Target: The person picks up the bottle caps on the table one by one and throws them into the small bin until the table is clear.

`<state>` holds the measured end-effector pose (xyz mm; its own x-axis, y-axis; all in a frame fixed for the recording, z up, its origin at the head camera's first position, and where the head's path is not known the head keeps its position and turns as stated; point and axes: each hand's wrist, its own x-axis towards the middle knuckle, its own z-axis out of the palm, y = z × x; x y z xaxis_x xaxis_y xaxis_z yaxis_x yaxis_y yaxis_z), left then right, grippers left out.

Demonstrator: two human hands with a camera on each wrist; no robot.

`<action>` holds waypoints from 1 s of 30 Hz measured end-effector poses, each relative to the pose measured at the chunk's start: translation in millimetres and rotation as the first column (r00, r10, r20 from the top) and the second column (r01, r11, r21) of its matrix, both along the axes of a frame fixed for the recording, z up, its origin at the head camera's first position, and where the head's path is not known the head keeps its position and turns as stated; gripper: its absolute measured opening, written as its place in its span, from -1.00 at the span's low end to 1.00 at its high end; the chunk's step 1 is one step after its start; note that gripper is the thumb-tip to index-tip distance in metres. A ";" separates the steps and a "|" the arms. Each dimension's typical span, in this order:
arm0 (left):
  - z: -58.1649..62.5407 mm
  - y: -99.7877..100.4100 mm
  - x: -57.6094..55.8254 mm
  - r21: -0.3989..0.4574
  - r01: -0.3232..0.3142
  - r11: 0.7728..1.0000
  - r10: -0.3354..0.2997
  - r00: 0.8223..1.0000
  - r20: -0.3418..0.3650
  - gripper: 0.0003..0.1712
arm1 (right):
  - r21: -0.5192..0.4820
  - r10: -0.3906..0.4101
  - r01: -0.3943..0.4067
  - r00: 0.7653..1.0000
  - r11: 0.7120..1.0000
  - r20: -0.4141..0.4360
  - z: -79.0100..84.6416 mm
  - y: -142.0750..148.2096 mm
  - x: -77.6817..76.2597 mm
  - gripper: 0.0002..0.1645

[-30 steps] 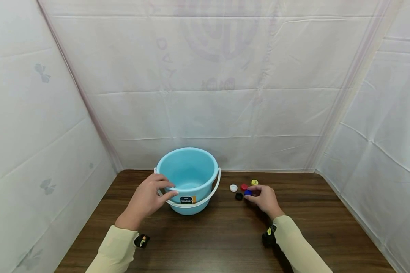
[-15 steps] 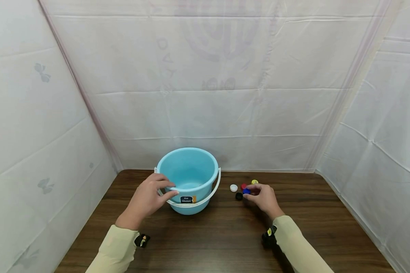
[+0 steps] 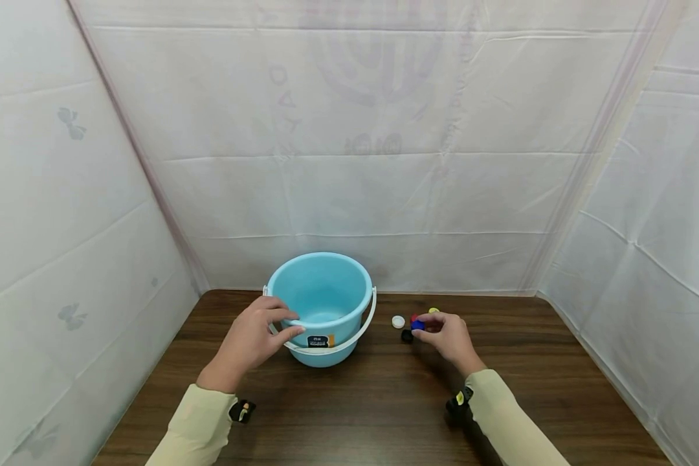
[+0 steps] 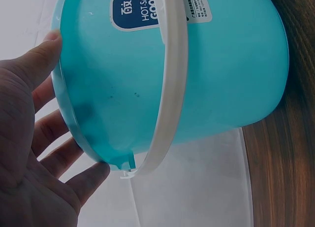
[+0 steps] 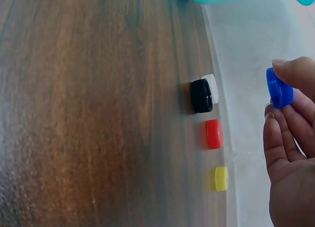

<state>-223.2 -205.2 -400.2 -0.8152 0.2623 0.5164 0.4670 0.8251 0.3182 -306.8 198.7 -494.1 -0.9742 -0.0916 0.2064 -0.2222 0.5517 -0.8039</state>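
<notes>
My left hand (image 3: 256, 333) grips the near left rim of a light blue bucket (image 3: 320, 285), thumb on the outer side and fingers over the edge. In the left wrist view the bucket's white handle (image 4: 173, 84) hangs down across its labelled front. A blue bottle cap (image 5: 279, 88) is pinched between thumb and fingers of my right hand (image 3: 451, 338), raised off the table. Around it on the wood lie a white cap (image 3: 398, 321), a black cap (image 3: 407, 336), a red cap (image 5: 213, 134) and a yellow cap (image 5: 221, 178). The right hand partly hides the yellow cap in the head view.
The bucket stands upright on a dark wooden table (image 3: 349, 414), left of the caps. White sheeting (image 3: 349, 194) rises behind the table and along both sides. Each wrist carries a small black camera strap.
My right hand has lifted the blue cap and shifted it slightly left, so it now overlaps the red cap in the head view. The left hand stays on the bucket rim.
</notes>
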 end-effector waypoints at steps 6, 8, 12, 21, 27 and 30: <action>-0.1 -0.8 -0.4 0.002 0.008 1.000 -0.008 1.000 -0.009 -0.76 | -0.003 0.013 -0.013 1.000 1.000 -0.008 4.3 -1.5 4.0 -0.67; -0.1 -0.6 -0.5 0.003 0.009 1.000 -0.009 1.000 -0.007 -0.76 | -0.003 0.016 -0.016 1.000 1.000 -0.006 6.0 -2.4 5.6 -0.68; 0.0 -0.4 -0.4 0.001 0.009 1.000 -0.009 1.000 -0.004 -0.76 | -0.002 0.023 -0.023 1.000 1.000 -0.012 9.8 -4.7 8.4 -0.67; -0.3 -0.6 -0.4 0.001 0.001 1.000 -0.001 1.000 0.006 -0.76 | 0.007 0.059 -0.059 0.997 0.998 -0.045 17.2 -9.8 13.7 -0.70; -0.1 -0.2 -0.4 0.002 0.002 1.000 -0.002 1.000 0.007 -0.76 | 0.004 0.082 -0.082 0.995 0.997 -0.057 21.3 -14.1 17.1 -0.70; -0.1 0.1 -0.5 0.001 0.001 1.000 -0.001 1.000 0.008 -0.75 | 0.011 0.094 -0.093 0.993 0.996 -0.073 22.8 -15.9 17.4 -0.71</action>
